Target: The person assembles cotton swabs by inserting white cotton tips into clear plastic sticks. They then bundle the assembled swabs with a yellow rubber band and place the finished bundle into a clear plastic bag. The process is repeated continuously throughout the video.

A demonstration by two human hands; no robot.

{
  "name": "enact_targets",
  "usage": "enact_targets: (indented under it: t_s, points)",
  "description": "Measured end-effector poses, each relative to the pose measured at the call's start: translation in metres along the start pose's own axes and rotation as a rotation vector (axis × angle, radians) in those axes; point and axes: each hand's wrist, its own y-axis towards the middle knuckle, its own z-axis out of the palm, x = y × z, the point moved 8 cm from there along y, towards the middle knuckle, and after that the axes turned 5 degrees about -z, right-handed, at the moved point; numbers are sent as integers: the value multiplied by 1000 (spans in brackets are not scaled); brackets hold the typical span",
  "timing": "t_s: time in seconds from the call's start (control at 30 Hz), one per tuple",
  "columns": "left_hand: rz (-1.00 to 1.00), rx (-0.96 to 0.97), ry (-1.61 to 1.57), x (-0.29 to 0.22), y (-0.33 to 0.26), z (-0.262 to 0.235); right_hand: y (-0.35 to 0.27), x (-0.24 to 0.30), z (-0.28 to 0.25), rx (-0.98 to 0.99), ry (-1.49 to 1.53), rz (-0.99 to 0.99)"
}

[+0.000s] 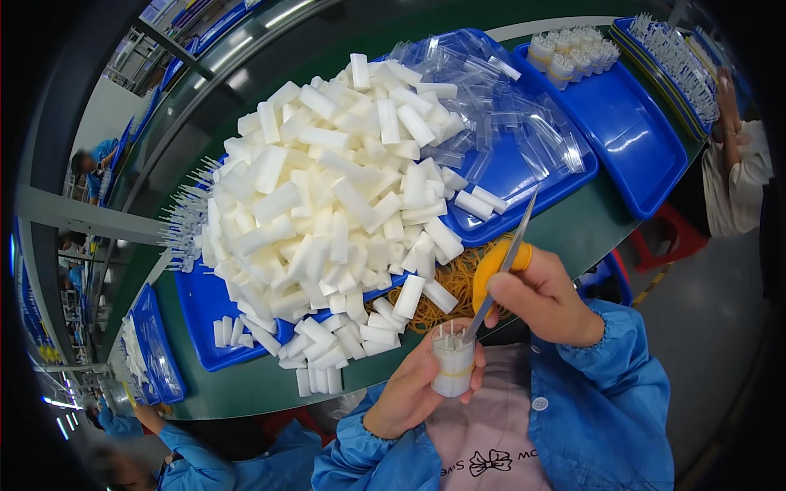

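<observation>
My left hand (416, 385) is closed round a bundle of white foam pieces (453, 378), held upright with a yellowish rubber band about it. Thin pale prongs stand out of the bundle's top. In my right hand (547, 301) I grip what look like scissors (519, 239) with orange handles, apparently spread wide. One long metal end points up and away; the other tip reaches down to the bundle's top edge. My right fingers partly hide the handles. Beyond my hands a tall heap of white foam pieces (327, 196) covers much of a blue tray (205, 315).
Brown rubber bands (458, 282) lie between the heap and my right hand. A blue tray (524, 192) holds clear plastic strips (532, 131). Farther right, another blue tray (643, 139) bears banded bundles (569, 53). Other people in blue sleeves (192, 454) sit at left; a person (733, 180) is at right.
</observation>
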Motion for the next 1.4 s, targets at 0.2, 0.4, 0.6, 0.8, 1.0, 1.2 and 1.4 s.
enact_targets:
  t_s: [0.2, 0.4, 0.6, 0.8, 1.0, 1.2, 1.4]
  points:
    - [35, -25, 35, 0, -2, -1, -1, -2, -9, -45, 76, 30]
    - [127, -172, 347, -12, -4, 3, 2, -3, 3, 18, 63, 49]
    - [155, -246, 431, -13, -8, -1, 2, -3, 8, 60, 22, 33]
    - [237, -308, 582, -13, -11, -6, 0, 16, 10, 93, -351, -141]
    - [206, -313, 496, -14, -12, -7, -7, 13, 6, -9, -274, -164]
    - [109, -174, 166, -16, -9, -1, -7, 12, -14, -126, -77, -136]
    - [74, -169, 172, -9, -6, -4, -4, 5, -10, -124, 14, -50]
